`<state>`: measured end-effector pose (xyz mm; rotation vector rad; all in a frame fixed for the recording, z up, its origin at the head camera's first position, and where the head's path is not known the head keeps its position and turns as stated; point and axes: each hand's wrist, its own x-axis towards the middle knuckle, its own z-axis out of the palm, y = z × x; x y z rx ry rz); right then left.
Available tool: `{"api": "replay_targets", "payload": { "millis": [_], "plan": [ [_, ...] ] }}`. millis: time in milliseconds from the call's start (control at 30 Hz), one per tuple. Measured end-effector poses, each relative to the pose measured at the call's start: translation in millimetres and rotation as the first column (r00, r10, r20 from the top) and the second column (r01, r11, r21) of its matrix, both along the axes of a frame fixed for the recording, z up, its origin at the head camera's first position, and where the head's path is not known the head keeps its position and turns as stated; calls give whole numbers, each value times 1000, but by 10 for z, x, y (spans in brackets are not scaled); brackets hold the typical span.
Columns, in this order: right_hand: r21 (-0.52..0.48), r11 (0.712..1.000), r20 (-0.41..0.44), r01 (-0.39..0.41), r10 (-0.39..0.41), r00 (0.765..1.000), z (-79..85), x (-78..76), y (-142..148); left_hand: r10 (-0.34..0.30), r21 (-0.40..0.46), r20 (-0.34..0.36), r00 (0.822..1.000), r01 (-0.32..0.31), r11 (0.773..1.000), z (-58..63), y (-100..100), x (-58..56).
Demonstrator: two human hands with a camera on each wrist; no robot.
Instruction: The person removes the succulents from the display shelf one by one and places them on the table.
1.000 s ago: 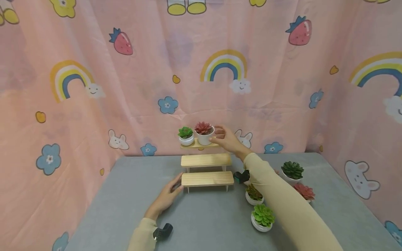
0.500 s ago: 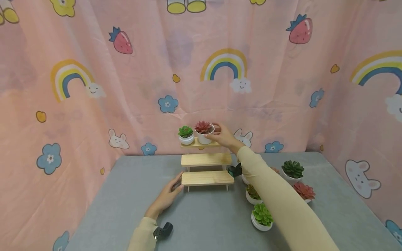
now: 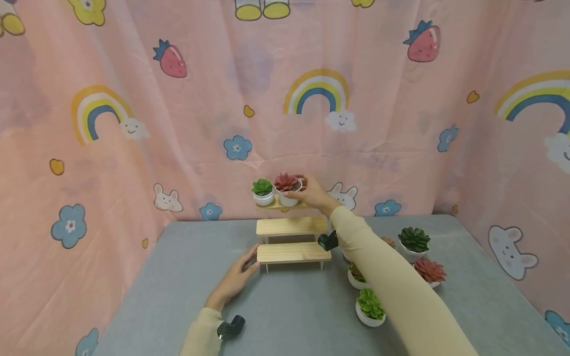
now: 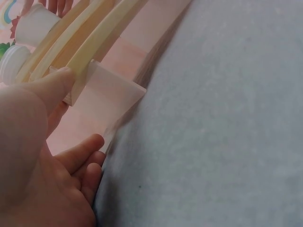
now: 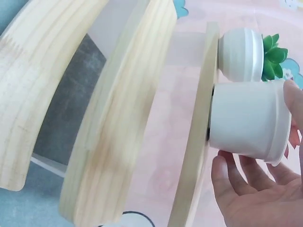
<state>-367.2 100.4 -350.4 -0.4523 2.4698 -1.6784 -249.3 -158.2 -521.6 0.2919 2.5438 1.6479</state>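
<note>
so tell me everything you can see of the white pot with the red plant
The pot is smooth, plain and white, plastic or ceramic by its look, with a thicker rim and sides narrowing toward the base. A red plant with pointed leaves sits toward the left of its mouth. It is roughly upright, its base at the top shelf, apparently resting there, just right of a smaller white pot. The right hand holds it, thumb at the rim.

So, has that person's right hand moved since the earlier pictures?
Yes, leftward: judged against the middle wooden shelf in the head view, the right hand has shifted left, closer around the white pot of the red succulent.
</note>
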Motion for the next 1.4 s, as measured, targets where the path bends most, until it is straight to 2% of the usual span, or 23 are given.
{"api": "replay_targets", "payload": {
  "millis": [200, 567, 767, 1067, 1233, 1400],
  "plan": [
    [-4, 1000, -57, 10, -11, 998, -63, 14, 55, -3, -5, -2, 1000, 3, 1000, -3, 8, -4],
    [9, 1000, -117, 13, -12, 993, -40, 213, 344, -2, -3, -8, 1000, 2, 1000, -34, -4, -1],
    [41, 999, -167, 11, -4, 986, 13, 367, 540, -3, 2, -20, 1000, 4, 1000, -41, -17, 9],
    [133, 991, -269, 28, 9, 963, 75, 609, 811, 5, -6, -6, 1000, -5, 1000, -36, 3, -9],
    [142, 989, -316, 37, 10, 949, 90, 735, 931, -1, 3, -1, 1000, 1, 1000, -16, 2, -5],
    [136, 990, -306, 38, 5, 952, 72, 886, 1085, -8, 8, -2, 1000, 8, 1000, -5, 8, -5]
  ]
}}
